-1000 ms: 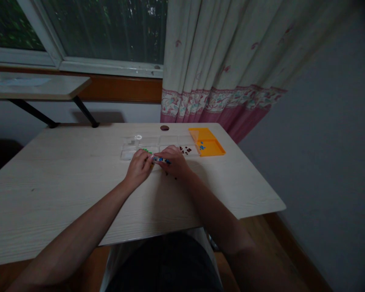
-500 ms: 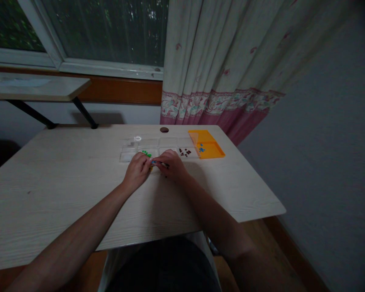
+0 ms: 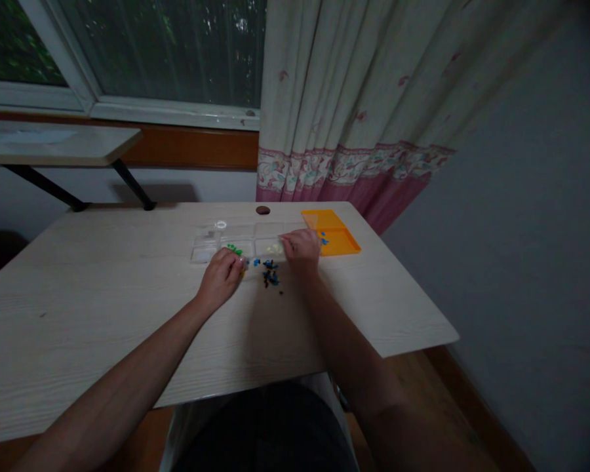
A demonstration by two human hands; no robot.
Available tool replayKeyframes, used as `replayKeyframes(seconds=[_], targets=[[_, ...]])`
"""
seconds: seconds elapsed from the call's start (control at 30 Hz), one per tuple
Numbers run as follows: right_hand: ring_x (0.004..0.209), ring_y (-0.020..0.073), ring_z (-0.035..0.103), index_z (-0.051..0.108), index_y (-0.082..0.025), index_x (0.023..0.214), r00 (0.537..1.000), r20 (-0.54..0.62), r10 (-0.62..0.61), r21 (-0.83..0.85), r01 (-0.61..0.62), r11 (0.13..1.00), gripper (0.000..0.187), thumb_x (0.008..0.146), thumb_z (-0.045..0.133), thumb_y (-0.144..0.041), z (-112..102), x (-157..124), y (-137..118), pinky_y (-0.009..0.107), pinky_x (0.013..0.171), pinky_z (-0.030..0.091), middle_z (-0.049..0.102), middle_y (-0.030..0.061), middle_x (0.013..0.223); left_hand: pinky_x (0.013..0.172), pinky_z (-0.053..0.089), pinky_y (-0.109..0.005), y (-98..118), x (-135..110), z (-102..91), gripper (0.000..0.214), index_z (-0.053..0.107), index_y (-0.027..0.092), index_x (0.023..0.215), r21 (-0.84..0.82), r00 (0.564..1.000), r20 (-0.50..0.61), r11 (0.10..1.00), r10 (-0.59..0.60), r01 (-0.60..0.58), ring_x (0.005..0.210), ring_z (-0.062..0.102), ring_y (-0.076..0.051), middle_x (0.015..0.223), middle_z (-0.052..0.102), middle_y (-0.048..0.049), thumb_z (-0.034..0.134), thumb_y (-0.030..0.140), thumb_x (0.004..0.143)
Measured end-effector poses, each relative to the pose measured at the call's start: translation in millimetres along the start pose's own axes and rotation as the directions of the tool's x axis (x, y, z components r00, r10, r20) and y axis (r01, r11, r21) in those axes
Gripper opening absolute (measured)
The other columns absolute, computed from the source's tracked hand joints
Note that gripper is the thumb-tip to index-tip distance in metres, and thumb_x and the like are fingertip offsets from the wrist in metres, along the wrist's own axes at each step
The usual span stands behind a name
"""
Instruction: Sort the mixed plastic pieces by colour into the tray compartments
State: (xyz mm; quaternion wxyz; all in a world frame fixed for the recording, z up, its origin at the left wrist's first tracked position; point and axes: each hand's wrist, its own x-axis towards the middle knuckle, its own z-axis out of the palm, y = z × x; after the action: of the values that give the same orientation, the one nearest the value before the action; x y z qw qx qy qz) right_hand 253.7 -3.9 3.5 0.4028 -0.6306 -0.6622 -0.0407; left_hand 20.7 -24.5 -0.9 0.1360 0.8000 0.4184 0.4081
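Note:
My left hand [image 3: 222, 270] rests on the table with its fingers curled together, at the near edge of the clear compartment boxes [image 3: 239, 230]. Small blue pieces [image 3: 256, 262] and a bit of yellow [image 3: 242, 273] lie by its fingertips; what it grips, if anything, is hidden. Over the right-hand compartments is my right hand [image 3: 302, 248], fingers pinched together, the contents too small to make out. Between the hands lies a loose pile of dark and blue pieces [image 3: 270, 273]. Green pieces [image 3: 235, 250] and pale yellow pieces [image 3: 275, 249] sit in separate compartments.
An open orange case [image 3: 347, 244] holding a few blue pieces [image 3: 323, 238] stands at the right. Behind the boxes is a round hole [image 3: 263, 210] in the table. A raised shelf [image 3: 63, 147] stands back left, with a curtain [image 3: 344, 111] behind the table.
My right hand has moved right and away from me, from beside my left hand to over the compartments. The dark and blue pile and the pale yellow pieces are now uncovered. My left hand has stayed nearly still.

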Motion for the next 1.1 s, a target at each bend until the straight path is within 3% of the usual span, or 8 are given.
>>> replayKeyframes(seconds=[0.07,0.13,0.2,0.27,0.63,0.9,1.1], targets=[[0.109,0.0270,0.048,0.076,-0.022,0.094,0.974,-0.139,0.180,-0.083,-0.193,0.978,0.023,0.090,0.056,-0.033,-8.0,4.8,21.6,0.044,0.096,0.029,0.068,0.0092,0.105,0.076,0.046,-0.034,-0.7,-0.3,0.0,0.030,0.053,0.020,0.074,-0.002,1.000,0.012,1.000,0.007,-0.007,0.081,0.052,-0.019,0.079,0.053,-0.0049,0.041,0.033,0.099],[0.112,0.0290,0.045,0.076,-0.021,0.096,0.911,-0.275,0.309,-0.131,-0.354,0.926,0.025,0.090,0.053,-0.032,-15.8,7.1,42.0,0.046,0.097,0.027,0.066,0.0101,0.110,0.076,0.045,-0.034,-1.7,-0.7,0.0,0.030,0.053,0.020,0.074,-0.005,1.000,0.024,1.000,0.013,-0.013,0.081,0.052,-0.019,0.079,0.053,-0.0048,0.042,0.033,0.099],[0.112,0.0300,0.044,0.075,-0.020,0.097,0.855,-0.358,0.376,-0.154,-0.452,0.879,0.027,0.089,0.052,-0.032,-21.3,7.1,57.6,0.048,0.097,0.027,0.065,0.0109,0.112,0.076,0.045,-0.034,-2.6,-1.1,0.1,0.030,0.054,0.020,0.075,-0.006,0.999,0.031,1.000,0.015,-0.015,0.082,0.052,-0.019,0.079,0.053,-0.0047,0.042,0.033,0.099],[0.112,0.0300,0.044,0.076,-0.020,0.096,0.827,-0.388,0.408,-0.166,-0.498,0.851,0.028,0.089,0.051,-0.031,-23.5,5.8,66.8,0.048,0.096,0.027,0.065,0.0117,0.112,0.076,0.045,-0.034,-3.3,-1.3,0.0,0.030,0.054,0.020,0.075,-0.009,0.999,0.030,1.000,0.015,-0.015,0.082,0.052,-0.019,0.079,0.053,-0.0045,0.043,0.033,0.099],[0.111,0.0308,0.045,0.075,-0.019,0.100,0.828,-0.375,0.416,-0.154,-0.499,0.853,0.034,0.091,0.044,-0.030,-18.3,6.4,72.9,0.049,0.095,0.029,0.065,0.0140,0.110,0.078,0.046,-0.035,-3.8,-1.3,-0.5,0.029,0.057,0.020,0.077,0.006,0.999,0.029,1.000,0.019,-0.020,0.083,0.054,-0.020,0.079,0.055,-0.0052,0.043,0.033,0.098],[0.108,0.0289,0.047,0.075,-0.018,0.099,0.851,-0.370,0.373,-0.140,-0.448,0.883,0.034,0.092,0.045,-0.033,-15.7,7.6,69.8,0.045,0.094,0.031,0.067,0.0130,0.107,0.093,0.044,-0.042,-7.9,-5.4,0.5,0.028,0.065,0.021,0.114,0.173,0.986,0.138,0.977,0.098,-0.121,0.102,0.052,-0.025,0.100,0.058,-0.0088,0.050,0.033,0.095],[0.108,0.0275,0.049,0.074,-0.017,0.101,0.856,-0.336,0.393,-0.103,-0.448,0.888,0.036,0.092,0.045,-0.035,-16.2,9.8,69.3,0.043,0.096,0.032,0.068,0.0127,0.108,0.092,0.044,-0.044,-11.2,-7.4,-0.3,0.031,0.066,0.018,0.117,0.290,0.979,0.185,0.947,0.087,-0.138,0.099,0.050,-0.026,0.100,0.056,-0.0105,0.049,0.032,0.094]])
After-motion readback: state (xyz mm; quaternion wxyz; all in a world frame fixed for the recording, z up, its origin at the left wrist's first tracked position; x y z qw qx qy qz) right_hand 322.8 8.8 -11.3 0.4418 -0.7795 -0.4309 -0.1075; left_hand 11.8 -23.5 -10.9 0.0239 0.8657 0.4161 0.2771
